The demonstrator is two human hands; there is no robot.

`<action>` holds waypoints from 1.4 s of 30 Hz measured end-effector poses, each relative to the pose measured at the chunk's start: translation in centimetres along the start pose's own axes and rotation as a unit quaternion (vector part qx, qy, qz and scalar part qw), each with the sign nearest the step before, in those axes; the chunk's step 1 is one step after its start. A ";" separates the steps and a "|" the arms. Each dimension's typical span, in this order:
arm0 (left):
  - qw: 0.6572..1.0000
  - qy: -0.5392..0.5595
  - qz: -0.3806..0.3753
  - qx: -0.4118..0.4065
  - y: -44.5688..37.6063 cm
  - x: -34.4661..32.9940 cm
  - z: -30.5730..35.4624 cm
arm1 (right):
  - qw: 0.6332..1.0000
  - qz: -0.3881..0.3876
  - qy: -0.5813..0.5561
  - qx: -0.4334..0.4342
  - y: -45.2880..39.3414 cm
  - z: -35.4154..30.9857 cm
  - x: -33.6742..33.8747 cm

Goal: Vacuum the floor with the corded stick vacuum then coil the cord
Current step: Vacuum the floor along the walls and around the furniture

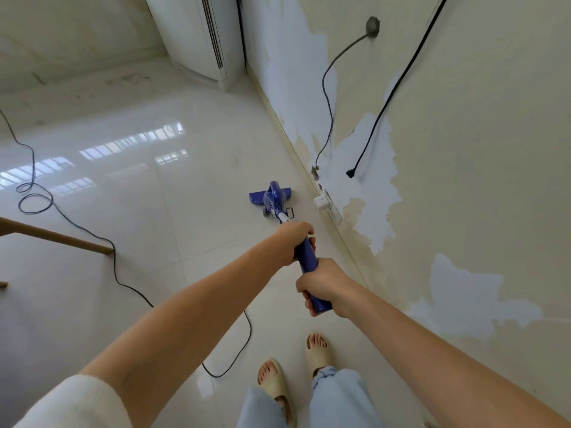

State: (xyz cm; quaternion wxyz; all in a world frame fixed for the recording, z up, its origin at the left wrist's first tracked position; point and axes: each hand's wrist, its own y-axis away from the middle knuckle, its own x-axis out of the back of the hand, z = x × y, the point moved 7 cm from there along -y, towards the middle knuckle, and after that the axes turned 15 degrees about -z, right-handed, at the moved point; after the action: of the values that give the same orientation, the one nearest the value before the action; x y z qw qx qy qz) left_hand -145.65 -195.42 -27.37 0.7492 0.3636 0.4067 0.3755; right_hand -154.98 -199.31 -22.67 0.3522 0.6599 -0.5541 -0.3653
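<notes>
Clearly, the vacuuming stage is under way and the coiling is not yet begun. The blue corded stick vacuum [304,251] is held slanting down toward the floor [148,196], its handle gripped by both hands: the left hand [293,239] is wrapped around the upper part of the blue body, and the right hand [324,285] is clamped around the end of the handle nearer the person, so the fingers of both are curled tight on the vacuum. The vacuum head [269,196] is set flat on the glossy tiles close to the edge of the floor where it meets the peeling wall [463,180], just beside a white power strip [327,205] lying at the skirting. The black cord [114,261] is seen trailing loose across the floor, from near the feet in beige slippers [318,350] away toward the left edge, where a couple of slack loops lie; nothing has been gathered or wound. How much of the floor has been covered cannot be judged, since no dirt or cleaned track is visible. It is judged that the remaining floor is left to be swept, followed by unplugging and coiling the whole cord. No containers are in view, so nothing can be said of contents; a white floor-standing unit [197,38] occupies the far corner.
</notes>
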 end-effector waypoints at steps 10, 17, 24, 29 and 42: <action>0.995 -0.013 0.089 -0.053 -5.1 -0.1 4.5 | 0.999 -0.018 0.041 -0.010 -5.9 -2.2 5.5; 0.992 -0.018 0.112 -0.057 -7.3 -1.2 8.7 | 0.999 -0.011 0.048 0.005 -8.2 -5.2 9.4; 0.994 -0.023 0.107 -0.028 -2.9 -0.6 8.8 | 0.998 -0.062 0.000 0.002 -4.0 -6.8 5.9; 0.998 -0.011 0.070 -0.001 0.4 -1.0 7.4 | 0.996 -0.090 -0.009 0.011 -0.3 -7.2 3.9; 0.992 -0.011 0.116 -0.042 -2.2 -1.4 7.5 | 0.998 -0.065 0.025 -0.003 -3.4 -5.7 5.7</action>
State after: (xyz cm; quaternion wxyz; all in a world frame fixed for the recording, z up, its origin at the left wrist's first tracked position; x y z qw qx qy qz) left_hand -138.94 -199.41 -25.72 0.7200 0.3807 0.3373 0.4722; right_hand -147.67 -204.08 -23.40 0.3434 0.7021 -0.5004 -0.3725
